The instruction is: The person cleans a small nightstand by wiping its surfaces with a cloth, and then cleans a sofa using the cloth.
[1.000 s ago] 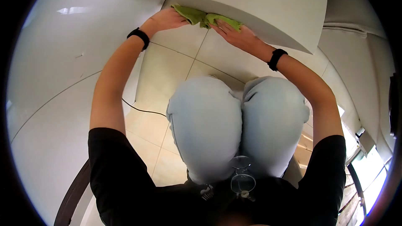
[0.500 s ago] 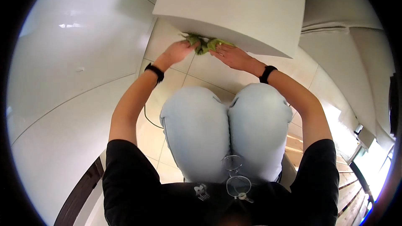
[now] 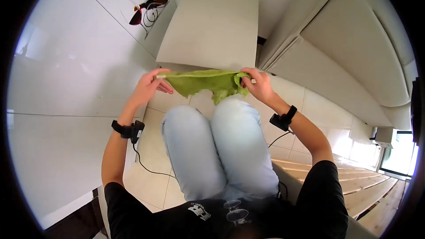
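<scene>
Green cloth (image 3: pixel 195 82) moves from bunched to stretched near knees (image 3: pixel 235 117) | left hand (image 3: pixel 148 87) at 9 o'clock, right hand (image 3: pixel 262 87) at 3 | both hands' fingers pinch opposite ends, apparently keeping it spread

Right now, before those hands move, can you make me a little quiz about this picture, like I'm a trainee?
1. True or false: only the bare left hand is holding the limp green cloth with the uneven lower edge.

2. Which does the person wear?
A) a red woollen scarf
B) pale blue trousers
C) yellow rubber gloves

3. How many narrow black straps are worn near the wrists?

Key:
1. False; the bare right hand holds it too.
2. B.
3. Two, one on each arm.
</scene>
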A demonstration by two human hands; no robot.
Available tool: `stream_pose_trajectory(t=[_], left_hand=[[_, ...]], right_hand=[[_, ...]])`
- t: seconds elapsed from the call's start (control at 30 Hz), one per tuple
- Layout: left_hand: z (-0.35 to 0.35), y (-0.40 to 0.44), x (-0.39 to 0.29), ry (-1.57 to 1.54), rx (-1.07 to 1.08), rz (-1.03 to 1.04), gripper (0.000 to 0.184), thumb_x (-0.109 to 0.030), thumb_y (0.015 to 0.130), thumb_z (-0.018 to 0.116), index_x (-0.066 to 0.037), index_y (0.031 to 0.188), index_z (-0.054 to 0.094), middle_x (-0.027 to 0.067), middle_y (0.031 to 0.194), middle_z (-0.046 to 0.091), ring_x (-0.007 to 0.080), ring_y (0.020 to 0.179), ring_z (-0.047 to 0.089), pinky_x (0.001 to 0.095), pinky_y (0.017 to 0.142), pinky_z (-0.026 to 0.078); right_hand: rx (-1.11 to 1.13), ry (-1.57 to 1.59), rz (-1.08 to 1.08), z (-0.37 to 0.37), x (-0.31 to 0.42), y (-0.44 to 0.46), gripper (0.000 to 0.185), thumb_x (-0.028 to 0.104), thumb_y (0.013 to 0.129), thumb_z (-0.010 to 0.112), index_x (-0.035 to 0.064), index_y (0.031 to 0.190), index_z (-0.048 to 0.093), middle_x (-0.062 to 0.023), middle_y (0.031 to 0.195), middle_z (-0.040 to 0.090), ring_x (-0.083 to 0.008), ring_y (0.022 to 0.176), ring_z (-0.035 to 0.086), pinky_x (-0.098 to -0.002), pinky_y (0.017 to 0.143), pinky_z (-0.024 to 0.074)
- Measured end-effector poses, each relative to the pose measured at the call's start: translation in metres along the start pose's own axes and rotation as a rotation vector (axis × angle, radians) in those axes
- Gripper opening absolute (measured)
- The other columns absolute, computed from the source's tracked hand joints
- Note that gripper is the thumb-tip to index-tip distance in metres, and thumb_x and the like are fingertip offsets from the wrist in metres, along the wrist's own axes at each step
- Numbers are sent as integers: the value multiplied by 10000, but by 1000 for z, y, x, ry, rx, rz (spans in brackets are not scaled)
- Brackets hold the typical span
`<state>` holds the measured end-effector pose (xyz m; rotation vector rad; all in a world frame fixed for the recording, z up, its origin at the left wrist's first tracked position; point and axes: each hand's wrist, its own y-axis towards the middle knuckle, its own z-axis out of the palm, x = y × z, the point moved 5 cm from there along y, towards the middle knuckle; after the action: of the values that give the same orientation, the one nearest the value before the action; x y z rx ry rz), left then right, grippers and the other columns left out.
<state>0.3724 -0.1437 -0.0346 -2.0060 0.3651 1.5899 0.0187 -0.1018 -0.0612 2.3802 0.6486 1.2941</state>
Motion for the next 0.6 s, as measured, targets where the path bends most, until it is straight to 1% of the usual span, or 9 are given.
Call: stream_pose_trajectory(t=[0.1,0.17,0.23,0.27,0.3,0.33,0.43,0.5,0.6], left_hand=[[-5,23,-40,-107,-143,121,368,-52,977,410,0,1335,475,199,1089,667,258,965,684,344,896,531],[-14,56,-54,-6,-236,271,403,-98,984,462,6,1372,432,197,1195,624,252,1083,637,319,929,502],[-19,97,-37,158,-282,397,458,-145,970,507,15,1387,407,232,1288,564,298,1151,597,341,923,496],[-12,104,-40,436,-301,335,506,-199,976,496,16,1415,363,254,1296,551,339,1169,574,380,952,470],[-3,111,-42,714,-311,268,558,-254,983,484,17,1442,319,277,1304,539,380,1187,552,420,981,445],[0,122,-31,711,-308,253,558,-254,983,484,17,1442,319,277,1304,539,380,1187,552,420,981,445],[5,162,40,912,-275,3,658,-379,995,414,15,1485,218,309,1345,482,435,1261,456,469,1064,353],[16,155,42,1306,-602,485,703,-422,999,380,51,1481,184,316,1290,521,457,1208,479,475,1045,348],[13,157,44,1257,-526,362,708,-437,1000,373,27,1495,171,323,1314,495,451,1246,445,473,1066,318]], right_hand=[[-220,-16,21,-22,28,21,253,38,867,624,53,1119,635,-89,671,675,-212,574,666,-300,537,518],[-241,-75,42,-27,26,45,279,50,876,608,60,1154,635,-115,757,696,-244,683,697,-329,610,546],[-132,-378,73,-21,16,58,310,100,890,604,46,1196,611,-158,985,692,-253,904,694,-360,726,554],[-120,-368,82,-14,13,62,310,100,890,604,46,1196,611,-158,985,692,-253,904,694,-360,726,554],[-43,-442,138,-3,8,65,349,162,908,587,30,1231,582,-183,1098,648,-274,1037,638,-383,822,527],[34,-517,190,5,2,68,400,223,926,571,14,1267,554,-209,1211,604,-294,1169,582,-405,917,500],[143,-743,74,39,-43,63,505,324,952,517,-11,1328,484,-240,1314,529,-360,1291,458,-426,1045,408],[142,-801,32,44,-46,61,538,358,961,490,2,1363,446,-246,1327,514,-382,1307,424,-436,1078,363],[221,-863,36,50,-53,68,606,420,981,406,17,1431,358,-260,1368,469,-403,1355,343,-452,1138,259]])
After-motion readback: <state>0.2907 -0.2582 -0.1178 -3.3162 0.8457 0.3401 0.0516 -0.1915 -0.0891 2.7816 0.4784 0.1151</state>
